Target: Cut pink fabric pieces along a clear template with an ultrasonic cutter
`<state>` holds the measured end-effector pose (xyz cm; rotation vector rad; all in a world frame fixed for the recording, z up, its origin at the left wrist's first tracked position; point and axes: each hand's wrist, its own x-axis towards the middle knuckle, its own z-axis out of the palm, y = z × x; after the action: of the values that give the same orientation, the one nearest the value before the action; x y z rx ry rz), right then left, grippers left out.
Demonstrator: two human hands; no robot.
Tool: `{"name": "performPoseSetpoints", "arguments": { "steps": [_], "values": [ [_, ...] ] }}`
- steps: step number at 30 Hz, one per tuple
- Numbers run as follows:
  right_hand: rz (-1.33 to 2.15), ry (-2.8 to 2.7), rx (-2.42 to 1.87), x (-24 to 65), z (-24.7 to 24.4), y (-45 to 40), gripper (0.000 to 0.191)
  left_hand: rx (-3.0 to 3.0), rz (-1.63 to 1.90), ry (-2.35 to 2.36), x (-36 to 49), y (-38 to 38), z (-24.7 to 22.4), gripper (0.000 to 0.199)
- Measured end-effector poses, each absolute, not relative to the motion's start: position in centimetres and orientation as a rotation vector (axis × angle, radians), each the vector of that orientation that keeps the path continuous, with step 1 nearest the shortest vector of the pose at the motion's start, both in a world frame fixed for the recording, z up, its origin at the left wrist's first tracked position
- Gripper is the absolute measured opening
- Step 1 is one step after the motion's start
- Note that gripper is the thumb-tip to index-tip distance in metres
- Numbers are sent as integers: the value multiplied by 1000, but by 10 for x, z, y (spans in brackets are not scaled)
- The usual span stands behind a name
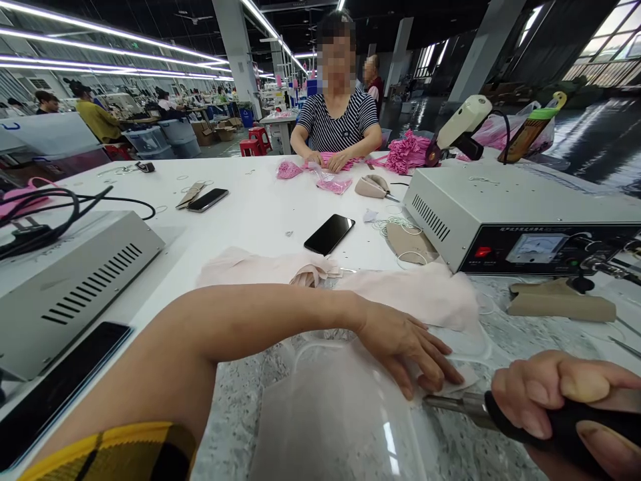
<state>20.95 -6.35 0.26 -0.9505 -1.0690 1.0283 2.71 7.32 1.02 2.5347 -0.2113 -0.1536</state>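
Observation:
My left hand [408, 344] reaches across from the left and lies palm down, fingers stretched out. Its fingertips press on pale pink fabric [463, 377] at the edge of a clear plastic template [345, 407]. The template lies over more of the thin pale cloth. My right hand [565, 394] is wrapped round a black-handled tool with a metal tip [463, 404]. That slim tip points left and reaches the template's edge, just below my left fingertips; whether it touches the cloth I cannot tell. Behind my left hand lie folded pale pink fabric pieces [415, 294].
A grey control box [501, 200] with a meter stands at right, another grey box [75, 280] at left. Phones [329, 234] lie on the white table [250, 207]. A brown pad [561, 300] is near the right hand. Across the table a person [338, 127] handles pink straps.

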Motion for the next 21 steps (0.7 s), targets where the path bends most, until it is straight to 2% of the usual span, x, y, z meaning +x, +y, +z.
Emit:
{"name": "performPoseSetpoints", "arguments": {
  "steps": [6,11,17,21],
  "values": [
    [972,-998,-986,220,-7,-56,48,2568,-122,-248,27,74,10,11],
    [981,-1024,-975,216,-6,-57,50,2574,-52,-266,26,74,9,11],
    [1056,-1136,-913,210,1,-64,38,2542,-32,-295,27,75,7,15],
    [1099,-1178,-858,208,-1,-66,27,2427,-104,-192,27,74,9,9]
  ]
}}
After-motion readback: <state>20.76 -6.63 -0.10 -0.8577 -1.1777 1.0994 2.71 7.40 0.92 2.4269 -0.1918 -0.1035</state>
